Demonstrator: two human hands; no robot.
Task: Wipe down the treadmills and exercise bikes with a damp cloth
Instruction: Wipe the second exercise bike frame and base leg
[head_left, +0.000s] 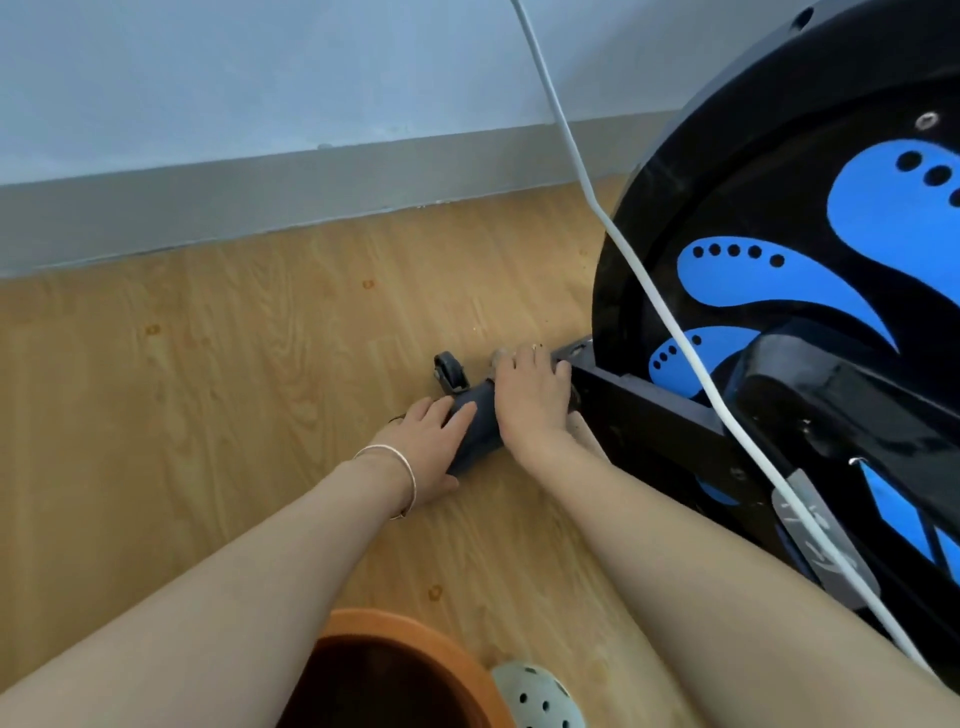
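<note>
Exercise bike (779, 218) is filling the frame from 1 to 5 o'clock, its top and right side being cut off. At 7 o'clock an orange bucket (395, 629) is showing only part of its rim, with a perforated pale clog (535, 693) peeking in at 6. Just left of centre the left hand (426, 441), wearing a thin bracelet (400, 467), is lying flat with straight fingers on the dark end of the stabiliser bar (480, 431). A small wheel (449, 375) is standing just beyond it toward 12. The right hand (530, 400) is curling its fingers over the bar and hiding whatever is under the palm. A pale scrap (589, 436) is poking out beside the wrist, possibly the cloth, though I cannot tell. A white cable (649, 291) is crossing the black flywheel cover (753, 171) from 12 to 4.
</note>
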